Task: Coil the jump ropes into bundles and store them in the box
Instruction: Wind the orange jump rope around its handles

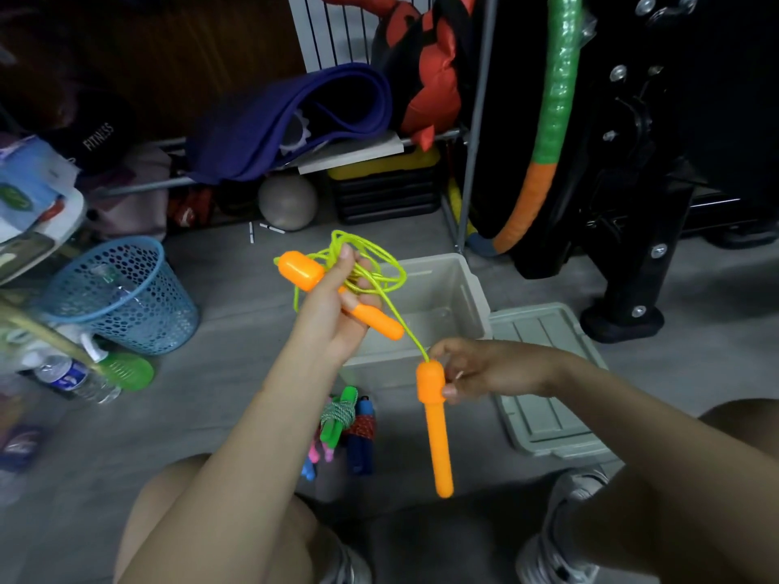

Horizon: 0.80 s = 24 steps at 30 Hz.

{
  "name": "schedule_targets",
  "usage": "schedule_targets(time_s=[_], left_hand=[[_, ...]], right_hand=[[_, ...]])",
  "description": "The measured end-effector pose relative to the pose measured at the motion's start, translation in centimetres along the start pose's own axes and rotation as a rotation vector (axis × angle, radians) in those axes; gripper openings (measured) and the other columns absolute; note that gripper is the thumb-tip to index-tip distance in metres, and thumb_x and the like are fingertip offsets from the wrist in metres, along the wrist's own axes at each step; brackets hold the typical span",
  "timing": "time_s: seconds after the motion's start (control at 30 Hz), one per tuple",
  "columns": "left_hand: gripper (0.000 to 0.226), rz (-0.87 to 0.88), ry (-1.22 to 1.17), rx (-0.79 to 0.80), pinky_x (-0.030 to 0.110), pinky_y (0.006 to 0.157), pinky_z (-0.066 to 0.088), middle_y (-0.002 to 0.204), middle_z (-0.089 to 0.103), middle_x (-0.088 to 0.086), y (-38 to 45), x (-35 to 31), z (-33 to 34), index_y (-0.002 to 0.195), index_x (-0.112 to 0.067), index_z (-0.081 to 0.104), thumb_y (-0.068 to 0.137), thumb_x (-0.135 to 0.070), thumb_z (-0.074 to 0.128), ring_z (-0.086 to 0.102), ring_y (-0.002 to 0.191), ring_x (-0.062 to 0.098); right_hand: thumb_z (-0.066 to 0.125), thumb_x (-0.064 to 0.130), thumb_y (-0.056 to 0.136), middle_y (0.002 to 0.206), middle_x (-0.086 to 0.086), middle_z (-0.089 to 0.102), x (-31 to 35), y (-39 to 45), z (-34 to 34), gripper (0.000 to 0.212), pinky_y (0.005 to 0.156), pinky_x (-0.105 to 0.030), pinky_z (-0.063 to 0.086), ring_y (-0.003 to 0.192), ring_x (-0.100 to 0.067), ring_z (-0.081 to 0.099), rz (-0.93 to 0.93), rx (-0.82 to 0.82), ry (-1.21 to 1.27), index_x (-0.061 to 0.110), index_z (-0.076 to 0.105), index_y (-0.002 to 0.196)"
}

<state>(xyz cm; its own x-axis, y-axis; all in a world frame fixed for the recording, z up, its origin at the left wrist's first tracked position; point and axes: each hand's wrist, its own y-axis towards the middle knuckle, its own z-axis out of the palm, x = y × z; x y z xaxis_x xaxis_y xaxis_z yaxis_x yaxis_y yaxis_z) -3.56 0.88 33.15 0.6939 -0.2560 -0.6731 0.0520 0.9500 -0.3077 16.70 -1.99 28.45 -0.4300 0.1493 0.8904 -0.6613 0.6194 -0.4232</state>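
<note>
You are looking down at a grey floor [236,419] in dim light. Ahead stands a metal rack [476,132] with a purple rolled mat [295,120] on its shelf and a grey ball [288,201] beneath; a blue mesh basket [122,297] sits to your left

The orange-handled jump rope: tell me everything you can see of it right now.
The orange-handled jump rope has a thin yellow-green cord and two glossy orange handles that look plastic. The left hand grips one handle together with several loose loops of cord, above the open grey box. From there the cord runs down to the second handle, which hangs roughly upright, pinched at its thick cap by the right hand. The coil is loose and unfinished.
</note>
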Motion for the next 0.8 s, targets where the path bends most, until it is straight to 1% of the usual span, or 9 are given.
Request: schedule_targets(time_s=[0.07,0.13,0.2,0.3,0.4,0.5,0.63,0.73,0.8], left_hand=[[0.020,0.002,0.040,-0.056,0.013,0.038,0.034,0.063,0.056,-0.004,0.2,-0.8,-0.4,0.078,-0.014,0.054,0.096,-0.021,0.051,0.046,0.046,0.002],[0.021,-0.022,0.077,-0.099,0.013,0.037,0.033,0.062,0.056,-0.004,0.1,-1.0,-0.5,0.077,-0.013,0.053,0.096,-0.021,0.052,0.045,0.045,0.002],[0.022,-0.056,0.050,-0.084,0.013,0.037,0.032,0.062,0.055,-0.003,-0.3,-0.6,-0.4,0.075,-0.012,0.052,0.096,-0.021,0.052,0.045,0.045,0.002],[0.024,-0.122,0.008,-0.046,0.013,0.037,0.032,0.061,0.057,-0.002,-0.9,0.4,0.2,0.074,-0.010,0.053,0.095,-0.021,0.053,0.046,0.046,0.003],[0.022,-0.190,-0.011,0.005,0.014,0.037,0.034,0.063,0.056,-0.002,-1.2,1.1,0.5,0.076,-0.009,0.055,0.092,-0.024,0.055,0.046,0.047,0.003],[0.020,-0.240,-0.044,0.038,0.013,0.037,0.034,0.066,0.057,-0.003,-1.4,1.2,0.7,0.076,-0.011,0.055,0.090,-0.025,0.057,0.047,0.047,0.002],[0.016,-0.275,-0.058,0.086,0.012,0.037,0.034,0.065,0.058,-0.004,-1.5,1.1,1.0,0.076,-0.012,0.055,0.084,-0.025,0.059,0.047,0.046,0.001],[0.018,-0.264,-0.057,0.071,0.012,0.037,0.033,0.065,0.058,-0.004,-1.3,1.2,1.0,0.076,-0.011,0.054,0.087,-0.024,0.057,0.047,0.046,0.002],[0.020,-0.232,-0.070,0.040,0.013,0.036,0.033,0.065,0.057,-0.003,-1.0,1.1,0.8,0.075,-0.010,0.054,0.090,-0.023,0.056,0.047,0.046,0.002]], right_hand=[[0.055,0.006,0.093,0.092,0.001,0.066,-0.4,-0.2,-0.5,0.014,0.091,-0.038,0.048,0.089,-0.016,0.062,0.051,-0.012,-0.050,0.014,0.058,0.103],[0.056,0.015,0.093,0.100,0.006,0.066,-0.3,-0.4,-0.7,0.010,0.088,-0.031,0.049,0.095,-0.013,0.064,0.062,-0.043,-0.023,0.017,0.060,0.103],[0.059,0.018,0.091,0.119,0.003,0.061,-0.3,-0.4,-0.5,0.024,0.088,-0.026,0.050,0.103,-0.013,0.063,0.079,-0.057,0.033,0.021,0.055,0.115],[0.063,0.019,0.088,0.138,0.002,0.046,-0.6,0.1,0.1,0.055,0.092,-0.023,0.047,0.110,-0.007,0.057,0.086,-0.076,-0.003,0.033,0.038,0.135],[0.066,0.021,0.087,0.146,-0.001,0.035,-1.0,0.8,0.7,0.072,0.095,-0.021,0.039,0.122,-0.010,0.046,0.026,-0.170,-0.025,0.034,0.025,0.144],[0.071,0.029,0.083,0.147,0.005,0.031,-1.2,1.4,0.6,0.077,0.104,-0.026,0.035,0.135,-0.009,0.032,-0.046,-0.249,-0.060,0.039,0.023,0.143],[0.074,0.039,0.077,0.143,0.004,0.041,-1.3,1.7,0.3,0.065,0.105,-0.039,0.041,0.131,-0.012,0.041,-0.071,-0.291,0.011,0.042,0.040,0.132],[0.064,0.017,0.089,0.111,0.004,0.064,-0.7,1.4,0.2,0.026,0.091,-0.030,0.051,0.100,-0.004,0.062,-0.071,-0.230,0.070,0.020,0.059,0.114],[0.059,0.014,0.091,0.100,-0.001,0.068,-0.3,1.0,0.3,0.017,0.084,-0.027,0.052,0.087,-0.008,0.065,-0.037,-0.178,0.080,0.013,0.062,0.108]])
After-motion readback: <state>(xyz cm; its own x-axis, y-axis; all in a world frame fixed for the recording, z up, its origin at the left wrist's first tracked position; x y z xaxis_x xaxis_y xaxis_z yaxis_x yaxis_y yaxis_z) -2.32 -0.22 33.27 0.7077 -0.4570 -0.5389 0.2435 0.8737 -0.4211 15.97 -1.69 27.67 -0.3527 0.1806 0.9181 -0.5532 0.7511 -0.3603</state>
